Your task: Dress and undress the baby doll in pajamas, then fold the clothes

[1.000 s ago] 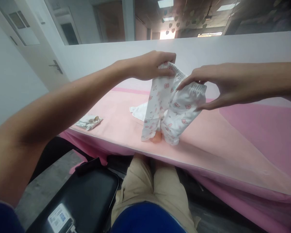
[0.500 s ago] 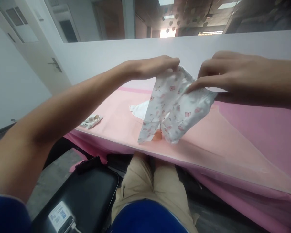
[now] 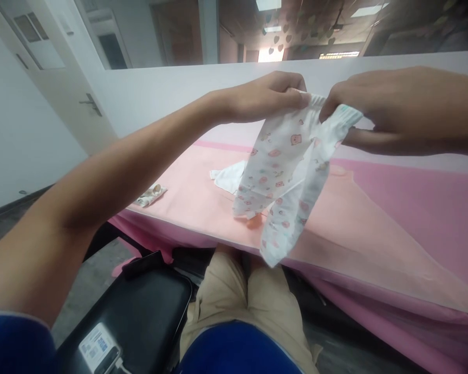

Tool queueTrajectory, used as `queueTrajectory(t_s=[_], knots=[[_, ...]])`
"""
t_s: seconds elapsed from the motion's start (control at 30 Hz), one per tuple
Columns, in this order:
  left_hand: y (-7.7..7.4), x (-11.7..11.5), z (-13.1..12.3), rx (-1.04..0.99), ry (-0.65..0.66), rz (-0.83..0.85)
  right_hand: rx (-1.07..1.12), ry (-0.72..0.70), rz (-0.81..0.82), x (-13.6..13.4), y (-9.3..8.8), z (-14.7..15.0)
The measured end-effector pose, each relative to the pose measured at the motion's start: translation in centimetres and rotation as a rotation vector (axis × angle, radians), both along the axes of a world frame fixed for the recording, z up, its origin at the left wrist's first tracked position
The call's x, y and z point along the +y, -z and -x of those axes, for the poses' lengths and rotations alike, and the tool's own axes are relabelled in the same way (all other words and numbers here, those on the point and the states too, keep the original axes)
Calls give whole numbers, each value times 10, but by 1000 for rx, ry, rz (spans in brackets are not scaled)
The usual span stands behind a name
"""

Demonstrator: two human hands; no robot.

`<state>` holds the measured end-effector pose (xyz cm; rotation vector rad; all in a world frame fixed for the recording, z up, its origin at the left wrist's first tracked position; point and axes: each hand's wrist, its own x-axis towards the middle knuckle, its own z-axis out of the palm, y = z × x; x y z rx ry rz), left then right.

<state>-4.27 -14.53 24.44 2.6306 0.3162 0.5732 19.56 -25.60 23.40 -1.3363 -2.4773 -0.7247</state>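
A pair of small white baby pants [image 3: 278,161] with pink animal prints hangs by its gathered waistband above the pink-covered table. My left hand [image 3: 275,96] is closed on the waistband's left part. At the right part of the waistband, my right hand [image 3: 368,106] grips the cloth with bent fingers. Both legs of the pants dangle, one lower and nearer to me. Behind them, partly covered, a white cloth piece [image 3: 228,177] lies on the table. A small orange-brown object [image 3: 253,222] shows beneath the pants; its kind cannot be made out.
The table [image 3: 187,208] wears a peach and pink cover. A folded printed cloth [image 3: 151,196] lies at its left edge. Below left is a black padded seat [image 3: 140,306] carrying a white device [image 3: 99,348] with a cable. A white wall with a window stands behind.
Both hands have shifted on the waistband, the left one up and to the right. The pants, bunched before, now hang longer, with the legs apart and one reaching lower.
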Motion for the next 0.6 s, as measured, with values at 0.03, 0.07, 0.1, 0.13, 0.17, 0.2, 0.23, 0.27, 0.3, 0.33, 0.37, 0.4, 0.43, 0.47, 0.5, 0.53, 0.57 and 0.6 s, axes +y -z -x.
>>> queueTrajectory(t_s=[0.03, 0.07, 0.1, 0.13, 0.17, 0.2, 0.23, 0.27, 0.3, 0.33, 0.37, 0.4, 0.43, 0.47, 0.5, 0.53, 0.57, 0.6], knots=[[-1, 2, -1, 3, 18, -28, -18, 3, 17, 1, -1, -2], [-1, 4, -3, 10, 14, -43, -11, 12, 39, 1, -3, -3], [-2, 5, -5, 16, 9, -50, 14, 25, 64, 2, -4, -4], [-3, 6, -6, 12, 11, -48, 37, 36, 87, 2, -5, -5], [-3, 6, -8, 5, 18, -36, 59, 41, 95, 2, -6, -6], [-4, 5, -9, -4, 35, -17, 79, 41, 89, 2, -8, -6], [-5, 4, -10, -11, 57, 1, 100, 42, 70, 3, -9, -7], [-6, 3, -10, -21, 75, 12, 121, 44, 46, 3, -10, -8], [-7, 2, -11, -33, 87, 9, 140, 56, 21, 4, -12, -9], [-7, 1, -11, -50, 93, -5, 153, 70, -6, 4, -13, -10], [-7, 0, -11, -65, 94, -24, 154, 79, -33, 5, -14, -11], [-7, -1, -11, -82, 89, -48, 142, 80, -54, 6, -15, -13], [-7, -2, -11, -98, 83, -75, 121, 74, -68, 6, -16, -14], [-7, -3, -12, -108, 82, -104, 100, 65, -83, 7, -16, -15], [-6, -3, -12, -122, 81, -133, 77, 59, -88, 8, -17, -15], [-6, -3, -13, -139, 81, -162, 60, 57, -92, 9, -17, -16], [-5, -3, -15, -157, 77, -189, 46, 63, -90, 10, -18, -16], [-5, -3, -16, -180, 69, -210, 38, 70, -91, 11, -19, -16]])
